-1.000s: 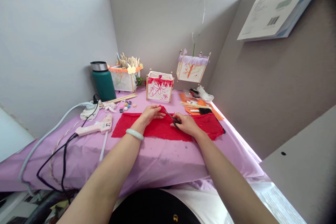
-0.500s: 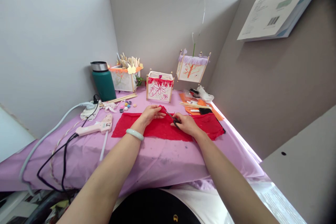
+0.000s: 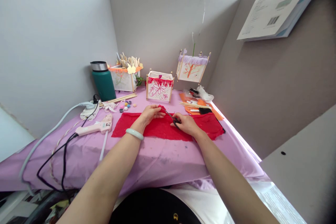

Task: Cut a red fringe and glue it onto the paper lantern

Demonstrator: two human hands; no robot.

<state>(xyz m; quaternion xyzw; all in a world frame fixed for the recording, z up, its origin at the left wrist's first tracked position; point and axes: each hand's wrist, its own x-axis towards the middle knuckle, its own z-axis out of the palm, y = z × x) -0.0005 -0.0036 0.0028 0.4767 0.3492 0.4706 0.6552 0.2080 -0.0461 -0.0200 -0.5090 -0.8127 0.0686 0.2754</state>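
A long strip of red crepe paper or thin cloth (image 3: 168, 132) lies spread across the purple table cover. Above it, my left hand (image 3: 152, 113) pinches a small folded piece of the same red material (image 3: 162, 109) between thumb and fingers. My right hand (image 3: 185, 123) is closed round the black handles of a pair of scissors (image 3: 175, 120). The blades point up and left, and their tips meet the red piece near my left fingertips. Behind my hands stands a white paper lantern (image 3: 159, 88) with stick edges, a red fringe and a drawn flower.
At left are a pink glue gun (image 3: 96, 127) with cords, a power strip (image 3: 89, 111) and a green bottle (image 3: 103, 82). A stick-filled lantern box (image 3: 123, 80) stands behind. A purple-fringed lantern (image 3: 191, 71) hangs at right, above sticks and orange paper (image 3: 216, 112). Grey partitions surround the table.
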